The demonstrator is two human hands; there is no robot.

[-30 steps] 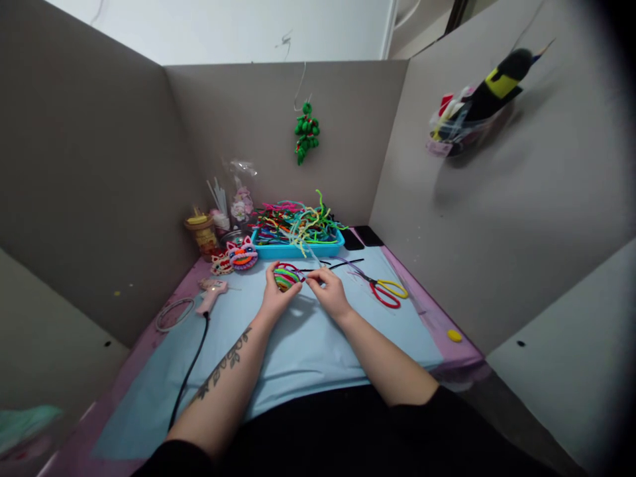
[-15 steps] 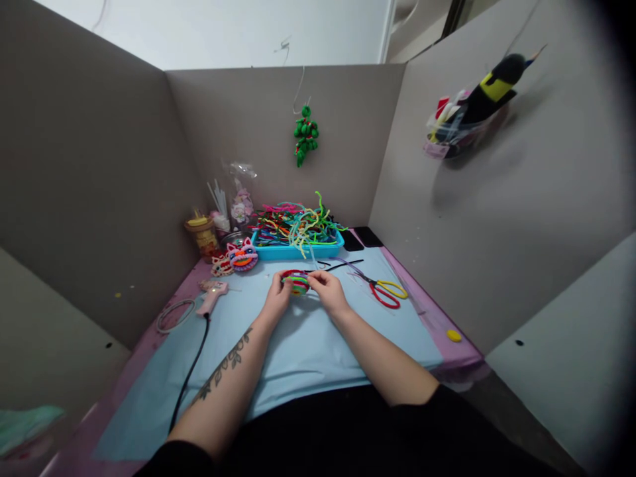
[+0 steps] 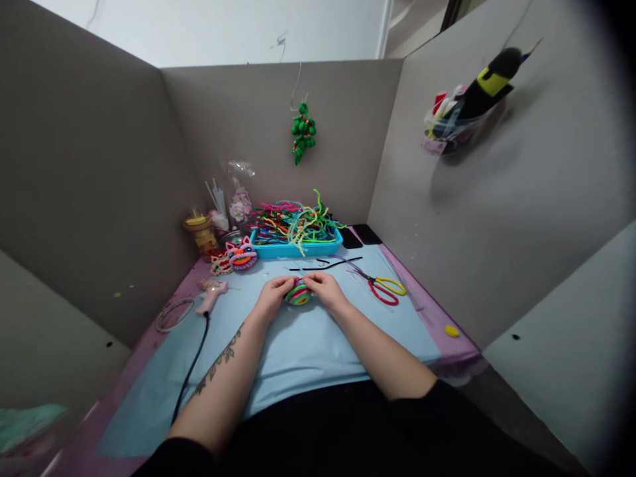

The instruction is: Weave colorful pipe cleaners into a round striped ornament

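Observation:
Between my hands is a round pipe-cleaner piece (image 3: 299,295) with rings of green, red and yellow, raised a little over the blue cloth (image 3: 318,338). My left hand (image 3: 275,293) grips its upper left edge between thumb and fingers. At the upper right edge, my right hand (image 3: 322,286) pinches it, fingertips close to a purple bit on top. Just beyond the hands lie black pipe cleaners (image 3: 342,263). Scissors (image 3: 380,285) with one red and one yellow handle rest to the right.
A blue tray (image 3: 298,251) heaped with coloured pipe cleaners stands at the back. Two lion-head pieces (image 3: 242,254) sit left of it. A pink glue gun (image 3: 211,296) with a black cord lies on the left. Dark phones (image 3: 366,234) lie behind right; grey partitions (image 3: 238,112) surround the table.
The round piece has been tipped so its ringed face shows more, and it sits slightly lower. Both hands have shifted their grip to its upper edge. The view has moved slightly.

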